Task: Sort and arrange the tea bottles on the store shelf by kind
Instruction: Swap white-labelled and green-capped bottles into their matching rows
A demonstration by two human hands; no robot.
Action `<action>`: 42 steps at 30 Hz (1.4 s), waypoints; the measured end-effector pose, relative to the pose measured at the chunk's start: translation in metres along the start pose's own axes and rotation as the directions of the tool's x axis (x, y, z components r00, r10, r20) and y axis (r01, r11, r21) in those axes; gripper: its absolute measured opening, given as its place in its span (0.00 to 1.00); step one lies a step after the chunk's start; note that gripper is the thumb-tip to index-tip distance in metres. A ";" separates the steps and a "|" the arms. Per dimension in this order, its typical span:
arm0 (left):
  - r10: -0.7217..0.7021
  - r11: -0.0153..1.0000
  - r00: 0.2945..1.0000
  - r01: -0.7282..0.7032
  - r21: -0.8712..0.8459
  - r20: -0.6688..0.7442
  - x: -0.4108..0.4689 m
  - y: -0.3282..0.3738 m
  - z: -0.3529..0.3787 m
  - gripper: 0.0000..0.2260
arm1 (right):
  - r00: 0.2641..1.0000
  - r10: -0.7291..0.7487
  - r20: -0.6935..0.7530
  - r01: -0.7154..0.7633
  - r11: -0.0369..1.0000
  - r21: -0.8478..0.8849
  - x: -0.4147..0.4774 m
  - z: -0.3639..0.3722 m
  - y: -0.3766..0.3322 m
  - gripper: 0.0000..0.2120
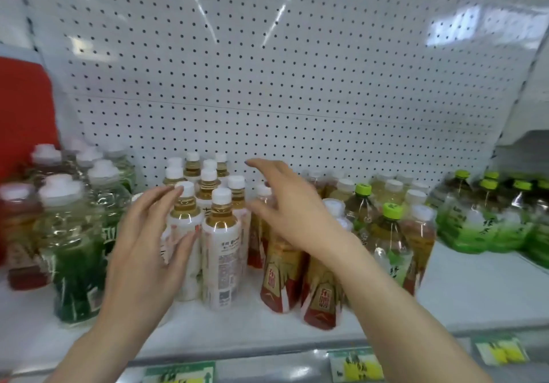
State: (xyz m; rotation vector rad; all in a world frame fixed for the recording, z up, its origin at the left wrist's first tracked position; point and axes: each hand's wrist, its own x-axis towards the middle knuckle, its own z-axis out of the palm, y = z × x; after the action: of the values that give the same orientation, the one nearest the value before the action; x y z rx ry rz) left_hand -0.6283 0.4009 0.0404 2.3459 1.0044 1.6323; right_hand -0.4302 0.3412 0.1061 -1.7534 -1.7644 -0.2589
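Note:
A cluster of white-label tea bottles (221, 252) with white caps stands mid-shelf. My left hand (145, 246) lies with straight fingers against the left side of the front white-label bottle (182, 234). My right hand (292, 207) hovers open above the red-label bottles (280, 278), fingers spread, holding nothing. Right of them stand green-capped bottles (389, 243) mixed with white-capped ones. Tall green-label bottles (75, 261) stand at the left.
A white pegboard (267, 85) backs the shelf. Wrapped packs of green tea (487, 222) sit at the far right, with bare shelf (475, 287) before them. A red-label bottle (20, 234) stands far left. Price tags (353, 366) line the front edge.

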 end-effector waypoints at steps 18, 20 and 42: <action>0.077 0.990 0.843 -0.001 -0.142 0.532 0.097 0.090 0.138 0.20 | 0.742 0.412 0.529 -0.227 0.897 -0.380 0.085 -0.078 0.229 0.23; 0.070 0.989 0.836 0.014 -0.148 0.545 0.095 0.090 0.142 0.24 | 0.736 0.411 0.538 -0.211 0.894 -0.394 0.090 -0.072 0.233 0.18; 0.231 0.973 0.824 -0.180 -0.147 0.517 0.091 0.178 0.179 0.19 | 0.809 0.346 -0.474 -0.344 0.934 0.095 -0.062 -0.240 0.265 0.16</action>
State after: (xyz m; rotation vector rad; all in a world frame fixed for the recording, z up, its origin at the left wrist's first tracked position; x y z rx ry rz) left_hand -0.3739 0.3631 0.1177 2.6820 0.5608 0.9372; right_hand -0.1127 0.1831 0.1829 -1.7746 -1.0649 -0.4894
